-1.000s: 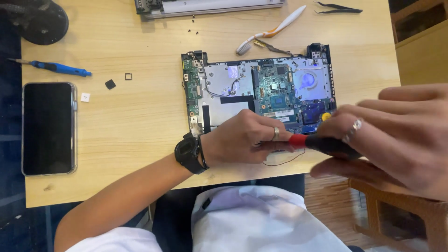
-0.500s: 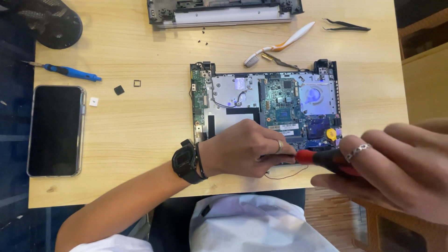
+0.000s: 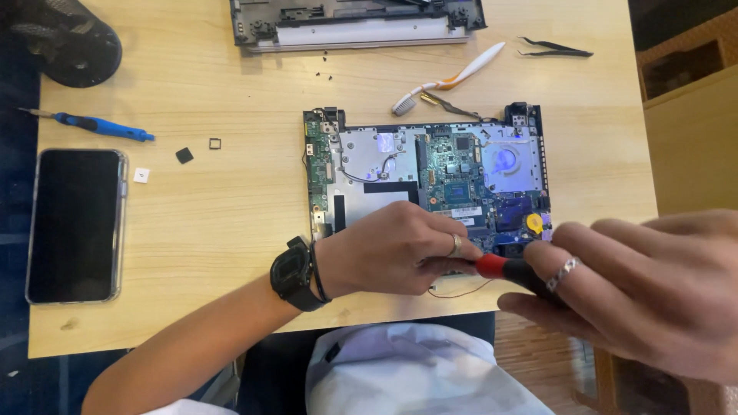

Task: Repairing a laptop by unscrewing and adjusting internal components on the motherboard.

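Light wood table [image 3: 192, 230], dark floor at left, wooden furniture at right. Opened laptop base [image 3: 427, 173] lies centre-right, near front edge. Left hand [image 3: 392, 250] rests curled on its front edge, fingers pinching by the tip of a red-black screwdriver [image 3: 507, 269]; right hand [image 3: 638, 296] grips the handle. Phone [image 3: 75, 224] at left edge, blue screwdriver [image 3: 96, 124] behind it; bare tabletop btwn phone & base
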